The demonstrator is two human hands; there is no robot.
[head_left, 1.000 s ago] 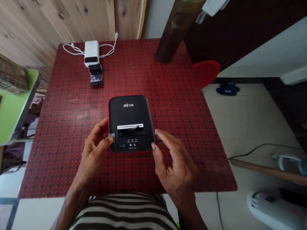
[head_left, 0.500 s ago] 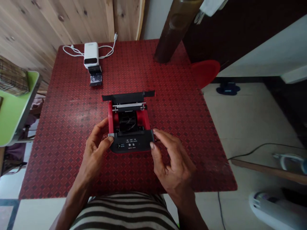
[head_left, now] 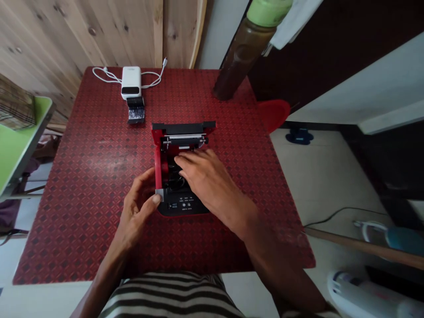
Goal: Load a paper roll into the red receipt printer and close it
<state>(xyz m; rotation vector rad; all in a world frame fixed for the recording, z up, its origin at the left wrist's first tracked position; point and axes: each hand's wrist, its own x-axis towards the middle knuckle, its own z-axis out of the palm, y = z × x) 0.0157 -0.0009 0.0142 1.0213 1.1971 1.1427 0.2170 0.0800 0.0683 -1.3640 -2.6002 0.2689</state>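
Note:
A small red and black printer (head_left: 183, 211) rests on the table with its lid (head_left: 180, 129) raised at the far side. A roller and a pale metal strip show on the lid's inner face. My left hand (head_left: 137, 207) grips the printer's left side, thumb on the front corner and fingers along the red wall. Over the right part of the open compartment lies my right hand (head_left: 212, 181), fingers stretched toward the inside and slightly apart. Beneath its fingertips is a black cable-like coil (head_left: 177, 181), partly hidden. Whether the fingertips touch it, I cannot tell.
On the red patterned table (head_left: 99, 212), a white power bank (head_left: 131, 81) with a white cable stands at the back left, a black folded piece (head_left: 136, 111) before it. A tall brown bottle (head_left: 243, 57) with a green cap stands at the back right. A red stool (head_left: 274, 115) is beyond.
My right hand has moved from the printer's right front corner up and left over its open compartment. The raised lid now stands more upright. My left hand keeps its hold.

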